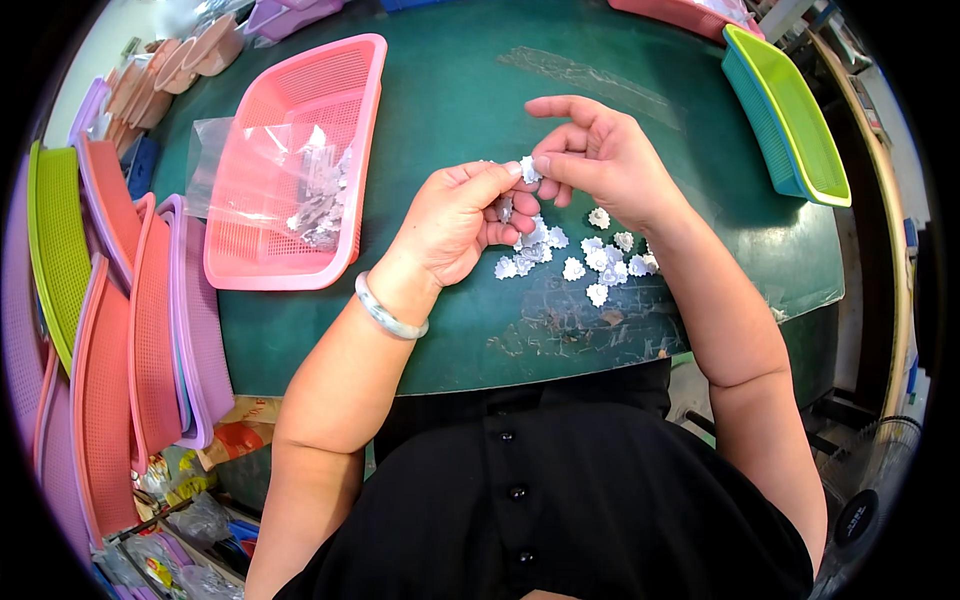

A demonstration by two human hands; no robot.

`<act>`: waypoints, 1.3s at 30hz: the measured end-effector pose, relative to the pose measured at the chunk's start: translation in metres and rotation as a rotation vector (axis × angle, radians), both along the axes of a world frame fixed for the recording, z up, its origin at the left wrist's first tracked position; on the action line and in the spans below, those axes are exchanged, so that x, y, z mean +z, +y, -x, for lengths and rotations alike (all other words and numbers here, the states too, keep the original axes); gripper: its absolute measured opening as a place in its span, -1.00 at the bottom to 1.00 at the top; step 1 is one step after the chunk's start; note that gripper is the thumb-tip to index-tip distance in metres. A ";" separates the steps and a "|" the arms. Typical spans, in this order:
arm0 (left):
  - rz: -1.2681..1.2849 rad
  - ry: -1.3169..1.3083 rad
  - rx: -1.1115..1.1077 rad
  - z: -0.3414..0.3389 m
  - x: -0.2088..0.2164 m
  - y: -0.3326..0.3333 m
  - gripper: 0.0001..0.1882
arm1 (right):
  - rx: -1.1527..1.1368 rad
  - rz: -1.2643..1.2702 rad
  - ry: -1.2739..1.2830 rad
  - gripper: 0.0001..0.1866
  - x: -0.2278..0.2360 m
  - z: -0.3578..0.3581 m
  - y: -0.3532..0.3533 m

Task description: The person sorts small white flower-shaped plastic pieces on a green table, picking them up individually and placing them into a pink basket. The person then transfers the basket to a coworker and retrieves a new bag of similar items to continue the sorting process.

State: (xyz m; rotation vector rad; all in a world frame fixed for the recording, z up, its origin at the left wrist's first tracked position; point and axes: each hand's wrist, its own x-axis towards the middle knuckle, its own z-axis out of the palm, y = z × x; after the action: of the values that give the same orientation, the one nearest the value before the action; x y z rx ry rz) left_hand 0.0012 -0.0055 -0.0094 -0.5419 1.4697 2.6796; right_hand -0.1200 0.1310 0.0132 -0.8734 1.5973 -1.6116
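Note:
Above the green table, my left hand (455, 215) pinches a small white, jagged-edged flower-shaped piece (530, 170) between thumb and forefinger. Its other fingers curl around at least one more such piece (504, 209). My right hand (612, 165) meets it from the right, thumb and a bent finger closed at the edge of the same piece, its forefinger raised. Below the hands, several loose flower-shaped pieces (608, 262) lie scattered on the tabletop. To the left, a pink mesh basket (280, 268) holds a clear plastic bag (225, 165) with a heap of similar pieces (325, 195).
The green table (450, 350) has a scuffed patch near its front edge. A green and teal basket (790, 120) stands at the right. Stacked pink, purple and lime baskets (150, 330) crowd the left side. Peach-coloured bowls (212, 48) sit at the far left.

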 end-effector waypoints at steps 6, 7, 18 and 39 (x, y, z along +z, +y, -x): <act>0.074 -0.043 0.033 0.000 0.002 0.002 -0.79 | 0.011 -0.034 0.043 -0.55 0.002 0.001 0.001; 0.132 -0.060 0.056 -0.001 0.002 0.000 -0.80 | 0.078 -0.070 0.105 -0.57 0.004 0.003 0.003; 1.471 -0.149 0.181 0.007 -0.011 -0.015 -0.71 | -0.033 -0.182 0.614 -0.71 -0.015 0.026 0.006; 0.283 0.004 0.132 0.004 -0.001 -0.001 -0.85 | 0.031 -0.098 0.137 -0.60 -0.006 0.004 -0.003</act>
State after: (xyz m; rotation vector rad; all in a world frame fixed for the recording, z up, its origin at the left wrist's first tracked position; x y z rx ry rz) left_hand -0.0024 -0.0065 -0.0102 -0.6703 1.8926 2.5795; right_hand -0.1237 0.1282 0.0071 -0.9691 1.7332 -1.4656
